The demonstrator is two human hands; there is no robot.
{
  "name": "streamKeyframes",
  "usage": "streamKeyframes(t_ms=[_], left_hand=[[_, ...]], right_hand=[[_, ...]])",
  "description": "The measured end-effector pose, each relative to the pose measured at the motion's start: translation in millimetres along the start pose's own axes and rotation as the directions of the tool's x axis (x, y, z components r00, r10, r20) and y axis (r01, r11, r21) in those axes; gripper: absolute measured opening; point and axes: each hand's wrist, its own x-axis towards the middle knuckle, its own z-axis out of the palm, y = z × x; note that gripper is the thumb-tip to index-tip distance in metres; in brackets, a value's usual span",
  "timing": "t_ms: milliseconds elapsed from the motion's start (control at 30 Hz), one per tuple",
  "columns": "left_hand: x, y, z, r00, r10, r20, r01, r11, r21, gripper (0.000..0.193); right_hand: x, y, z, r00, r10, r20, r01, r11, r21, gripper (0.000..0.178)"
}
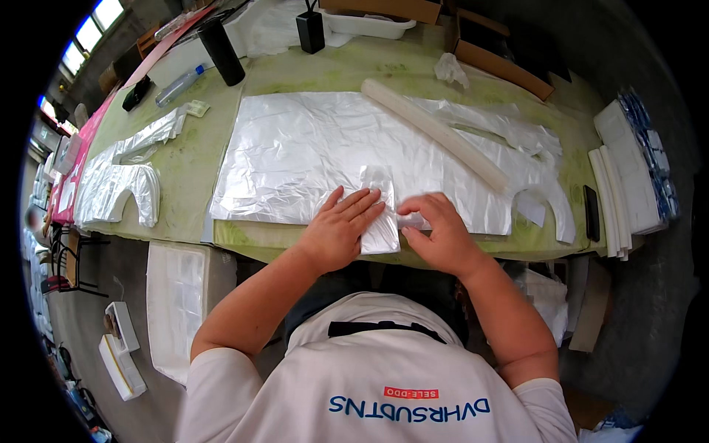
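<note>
A stack of silvery translucent plastic vest bags [288, 148] lies flat across the table, its handle loops toward the right. On its front edge is a narrow folded plastic bag [379, 236], overhanging slightly toward me. My left hand [336, 227] rests flat on this folded piece, fingers extended and holding nothing. Beside its right edge, my right hand [442, 232] is curved, with thumb and forefinger a little apart; whether they touch the film is unclear. A long whitish tube [436, 133] lies diagonally over the stack beyond my right hand.
More plastic bags [122, 173] lie at the table's left. A black cylinder [220, 52], a clear bottle [179, 85] and a black box-shaped device [310, 31] stand or lie at the back. A cardboard box [502, 63] is back right. A phone-like black slab [591, 213] sits by white packs [628, 166].
</note>
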Motion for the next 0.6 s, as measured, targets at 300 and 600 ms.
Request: streamKeyframes(t_ms=[300,600], left_hand=[[2,-4,4,0.939,-0.199,-0.282,0.129,0.960,-0.250,0.029],[15,2,7,0.841,-0.306,-0.446,0.257,0.952,-0.169,0.006]], right_hand=[[16,27,7,0.980,-0.024,0.195,0.064,0.978,-0.199,0.024],[37,29,33,0.964,0.238,0.122,-0.162,0.883,-0.440,0.031]])
